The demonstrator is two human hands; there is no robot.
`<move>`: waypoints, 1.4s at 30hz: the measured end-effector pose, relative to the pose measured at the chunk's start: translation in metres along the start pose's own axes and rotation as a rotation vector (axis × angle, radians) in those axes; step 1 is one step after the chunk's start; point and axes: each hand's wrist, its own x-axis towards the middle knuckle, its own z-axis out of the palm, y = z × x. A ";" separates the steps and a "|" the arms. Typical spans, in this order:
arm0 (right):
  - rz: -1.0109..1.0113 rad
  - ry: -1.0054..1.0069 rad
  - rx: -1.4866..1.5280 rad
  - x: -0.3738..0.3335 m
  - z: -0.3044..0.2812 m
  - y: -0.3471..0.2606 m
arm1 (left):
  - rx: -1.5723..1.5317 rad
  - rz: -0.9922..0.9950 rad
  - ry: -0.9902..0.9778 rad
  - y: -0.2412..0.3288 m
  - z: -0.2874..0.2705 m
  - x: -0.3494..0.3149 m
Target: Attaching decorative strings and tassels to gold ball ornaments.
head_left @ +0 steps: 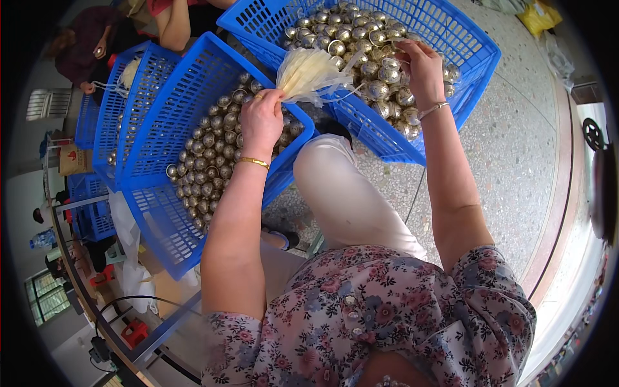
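Note:
My left hand [262,122] is closed around the gathered end of a bundle of thin, cream-coloured translucent strips [313,74]. The loose ends fan out toward the right basket. Below that hand, shiny silver-gold balls [216,145] lie heaped in the left blue plastic basket [151,142]. My right hand [425,71] reaches over the right blue basket [451,35], its thumb and fingers pinched together just above the balls [380,71] there. What sits between those fingertips is too small to make out. Several of these balls show a raised rim around the middle.
More blue baskets [106,129] stand at the left, beside another person's arm [173,26]. A second person's hand [100,48] shows at the upper left. A yellow bag [540,18] lies on the speckled floor [509,129] at the far right. My knee [322,161] is between the baskets.

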 end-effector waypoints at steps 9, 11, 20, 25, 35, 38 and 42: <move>-0.163 -0.422 -0.007 -0.036 -0.015 -0.058 | 0.232 0.040 0.073 0.014 -0.017 0.001; -0.161 -0.640 -0.171 -0.061 0.002 -0.063 | 0.253 0.091 0.164 0.040 -0.045 0.007; -0.072 -1.176 -0.207 -0.134 0.074 -0.052 | -1.294 -0.435 0.034 0.120 -0.106 -0.057; 0.059 -1.144 -0.020 -0.155 0.093 -0.032 | -1.246 -0.621 0.185 0.116 -0.107 -0.097; 0.289 -1.089 0.185 -0.179 0.103 -0.018 | -1.170 -0.555 0.292 0.112 -0.108 -0.122; 0.175 -1.158 -0.027 -0.181 0.101 -0.021 | -0.943 -0.539 0.345 0.110 -0.123 -0.124; 0.051 -1.323 -0.325 -0.188 0.101 -0.031 | -0.969 -0.469 0.319 0.107 -0.122 -0.121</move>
